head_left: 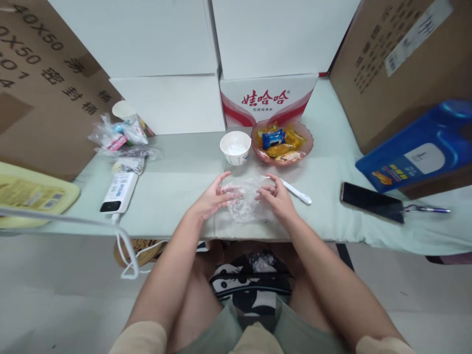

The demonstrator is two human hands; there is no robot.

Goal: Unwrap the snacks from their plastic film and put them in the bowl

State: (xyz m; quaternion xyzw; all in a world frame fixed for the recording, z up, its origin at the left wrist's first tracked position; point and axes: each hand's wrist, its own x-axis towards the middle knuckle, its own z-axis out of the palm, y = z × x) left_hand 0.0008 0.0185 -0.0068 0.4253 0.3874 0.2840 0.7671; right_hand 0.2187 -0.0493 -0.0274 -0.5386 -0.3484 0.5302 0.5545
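A crumpled sheet or bag of clear thin plastic point(246, 204) lies at the front of the table, spread between my two hands. My left hand point(216, 196) has its thumb and fingers curled on the plastic's left side, the index finger raised. On the right side, my right hand point(275, 196) grips the plastic between thumb and bent fingers. Just beyond them stands a white paper cup point(236, 147) with a blue pattern. A white plastic stick-like utensil point(298, 192) lies beside my right hand, partly behind it.
A pink glass bowl point(309, 142) of wrapped snacks stands by the cup. To the right are a phone point(372, 201), a pen point(429, 209) and a blue bottle point(409, 152). A power bank point(121, 192) with a cable and plastic packets point(121, 135) lie left. Boxes point(165, 103) line the back.
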